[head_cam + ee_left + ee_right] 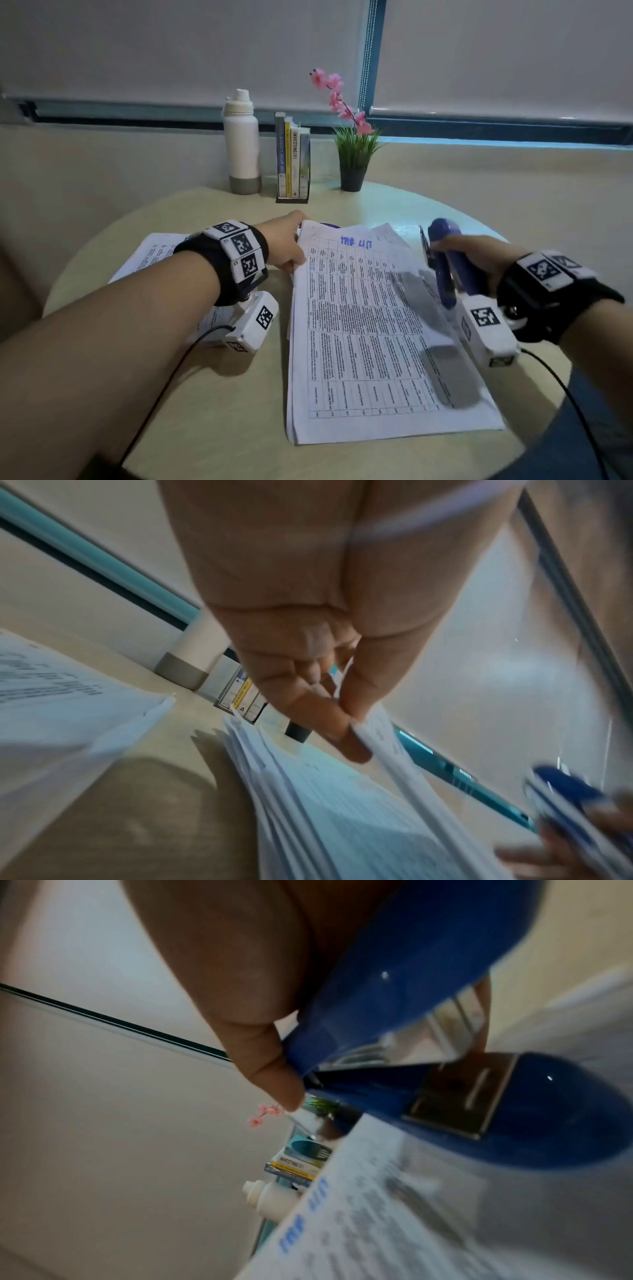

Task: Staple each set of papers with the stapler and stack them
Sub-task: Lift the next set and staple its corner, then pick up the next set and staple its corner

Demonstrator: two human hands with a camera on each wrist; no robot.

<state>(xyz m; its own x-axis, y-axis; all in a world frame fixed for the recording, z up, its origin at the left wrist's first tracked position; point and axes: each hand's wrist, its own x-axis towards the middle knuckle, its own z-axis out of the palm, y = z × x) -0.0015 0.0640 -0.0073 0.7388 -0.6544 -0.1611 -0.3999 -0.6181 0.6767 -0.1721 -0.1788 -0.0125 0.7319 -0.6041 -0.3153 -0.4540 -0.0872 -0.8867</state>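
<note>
Overhead, the head camera looks down on a round, pale cream table [342, 455] pushed up to a beige wall ledge, with white roller blinds [171, 48] drawn over the window behind and a strip of teal frame showing beneath them. At twelve o'clock on the tabletop stand a white bottle [241, 144] with a grey base, a small black rack of books [293, 161] just to its right, and a potted green plant [354, 157] with pink blossoms at about one o'clock. The main set of papers [370, 329], printed with tables and a blue handwritten note near its far edge, lies at the centre of the table, its sheets loosely fanned. The left hand [286, 243] reaches to the set's eleven o'clock corner; the left wrist view shows thumb and fingertips [346, 731] pinching the top sheets there and lifting them off the rest. A second pile of papers [154, 253] lies flat at nine o'clock, partly under the left forearm. The right hand [479, 257] sits at three o'clock, fingers wrapped around a blue stapler [445, 260] held above the right edge of the papers; the right wrist view shows its mouth gaping, the metal anvil plate [459, 1096] exposed just over the page. Black cables trail from both wrist cameras toward six o'clock
</note>
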